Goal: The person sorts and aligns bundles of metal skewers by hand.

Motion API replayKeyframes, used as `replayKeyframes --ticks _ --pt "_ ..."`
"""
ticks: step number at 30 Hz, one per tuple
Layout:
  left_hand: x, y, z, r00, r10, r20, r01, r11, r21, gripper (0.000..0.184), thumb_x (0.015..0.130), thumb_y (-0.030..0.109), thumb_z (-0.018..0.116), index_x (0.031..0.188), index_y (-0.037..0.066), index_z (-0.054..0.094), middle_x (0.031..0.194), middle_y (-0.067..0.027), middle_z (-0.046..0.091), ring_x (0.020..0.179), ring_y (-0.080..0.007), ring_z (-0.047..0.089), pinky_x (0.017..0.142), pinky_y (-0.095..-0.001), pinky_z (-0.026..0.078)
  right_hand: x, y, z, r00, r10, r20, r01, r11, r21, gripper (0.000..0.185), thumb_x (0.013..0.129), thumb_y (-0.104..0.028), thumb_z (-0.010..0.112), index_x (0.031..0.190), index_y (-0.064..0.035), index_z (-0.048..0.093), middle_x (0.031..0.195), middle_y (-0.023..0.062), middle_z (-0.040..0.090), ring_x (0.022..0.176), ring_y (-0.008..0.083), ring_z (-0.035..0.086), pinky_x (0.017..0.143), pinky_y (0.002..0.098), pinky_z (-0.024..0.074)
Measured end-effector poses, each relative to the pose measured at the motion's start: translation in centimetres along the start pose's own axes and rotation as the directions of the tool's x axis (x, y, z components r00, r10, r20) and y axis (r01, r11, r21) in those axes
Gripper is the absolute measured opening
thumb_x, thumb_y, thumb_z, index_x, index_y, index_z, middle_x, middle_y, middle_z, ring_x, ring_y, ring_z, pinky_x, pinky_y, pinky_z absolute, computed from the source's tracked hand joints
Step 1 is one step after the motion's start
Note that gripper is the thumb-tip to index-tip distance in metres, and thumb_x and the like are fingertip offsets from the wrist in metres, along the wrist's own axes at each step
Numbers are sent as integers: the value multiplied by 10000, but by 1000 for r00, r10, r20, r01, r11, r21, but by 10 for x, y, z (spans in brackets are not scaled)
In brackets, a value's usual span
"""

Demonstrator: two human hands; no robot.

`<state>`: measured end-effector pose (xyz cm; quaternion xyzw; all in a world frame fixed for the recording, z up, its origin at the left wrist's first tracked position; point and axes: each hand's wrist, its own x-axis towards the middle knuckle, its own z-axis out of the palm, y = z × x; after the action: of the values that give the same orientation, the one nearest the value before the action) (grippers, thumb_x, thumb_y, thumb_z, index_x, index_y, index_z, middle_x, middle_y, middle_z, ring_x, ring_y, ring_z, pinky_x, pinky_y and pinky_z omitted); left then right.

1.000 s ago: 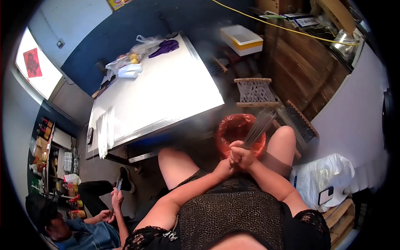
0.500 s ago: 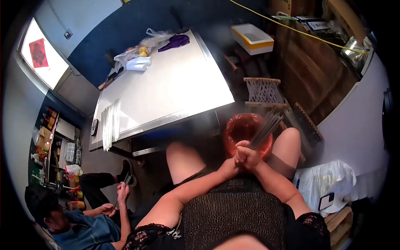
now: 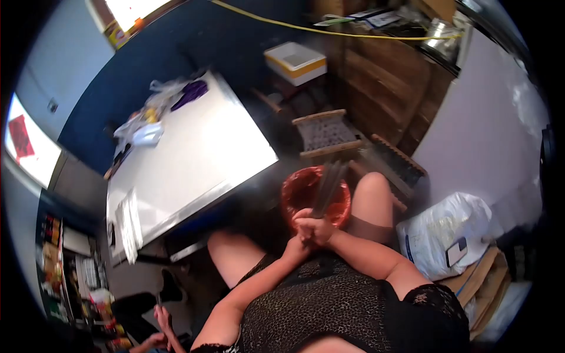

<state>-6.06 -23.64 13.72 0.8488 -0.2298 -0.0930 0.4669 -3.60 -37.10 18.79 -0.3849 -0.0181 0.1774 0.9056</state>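
Observation:
A bundle of thin grey metal rods (image 3: 329, 188) stands up and away from me, blurred, above a red bucket (image 3: 289, 197) with a shiny red lining. My right hand (image 3: 319, 229) is closed round the near end of the bundle. Pressed against it, my left hand (image 3: 299, 242) is closed on the same end, its fingers partly hidden by the right. Both hands are between my knees, just on my side of the bucket. More thin pale rods (image 3: 129, 226) lie in a pile at the table's left end.
A white-topped table (image 3: 194, 159) carries plastic bags (image 3: 147, 134) and a purple cloth (image 3: 190, 94). Beyond the bucket is a wooden-framed stool (image 3: 328, 134). At right, a phone (image 3: 456, 252) rests on a white plastic bag (image 3: 435, 226). Another person's hands (image 3: 162, 329) are at lower left.
The view has turned, so the table, bucket and hands appear farther left. My hands still grip the bundle, which now points more steeply upward.

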Motion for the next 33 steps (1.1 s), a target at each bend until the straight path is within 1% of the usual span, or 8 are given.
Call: replayKeyframes --ticks 6,18,23,24,25,27,29,33 --pt "3 1 -4 998 -54 34 55 998 -25 250 792 171 573 1006 44 553 913 -227 603 865 -407 582 728 -428 478 1 -1 0 998 46 46 -53 986 161 96 831 -55 559 922 -39 587 489 16 413 392 135 390 435 304 402" --pt "-3 -3 1 996 -90 22 90 996 -22 137 766 50 590 902 32 589 807 -128 633 784 -241 629 701 -322 486 -3 -3 10 997 51 65 -58 992 111 104 830 -66 551 921 -29 583 490 15 402 395 130 381 430 292 391" --pt "63 69 -69 826 387 -411 -454 888 -76 267 780 -3 552 1046 26 539 928 -89 597 899 -193 584 760 -319 469 35 -98 100 973 -161 168 193 962 -193 94 807 -91 616 850 -9 602 531 6 496 419 80 453 396 225 358" --pt "73 99 -100 916 266 -301 -330 926 -183 398 804 34 569 1183 17 451 982 -170 596 932 -301 611 786 -346 481 44 -119 127 936 -301 180 347 874 -340 100 795 -105 640 821 -12 615 567 14 534 476 79 497 442 219 389" --pt "107 96 -122 671 586 -454 -579 797 173 349 809 43 578 1141 2 478 991 -144 587 924 -239 606 776 -336 486 58 -134 150 876 -431 214 479 740 -471 111 782 -119 663 791 -15 628 603 22 571 532 79 541 487 212 420" --pt "126 105 -163 724 554 -411 -524 829 194 289 818 41 579 1098 8 517 996 -97 577 912 -184 592 769 -320 488 94 -148 174 671 -638 378 706 392 -590 107 768 -126 681 783 -24 650 683 24 617 656 76 575 597 202 448" --pt "173 77 -174 890 138 -435 -456 289 -842 231 810 15 585 1039 29 555 939 -41 590 864 -161 590 744 -295 484 120 -161 190 771 -543 333 610 478 -632 94 772 -112 670 822 -34 659 681 18 617 650 78 570 595 208 450" --pt "198 25 -184 884 151 -442 -457 480 -749 210 795 -10 592 996 45 567 895 -15 599 834 -146 585 738 -289 478 176 -144 168 896 -400 194 438 717 -543 109 773 -121 663 838 -35 668 623 -7 582 554 62 525 519 207 429"
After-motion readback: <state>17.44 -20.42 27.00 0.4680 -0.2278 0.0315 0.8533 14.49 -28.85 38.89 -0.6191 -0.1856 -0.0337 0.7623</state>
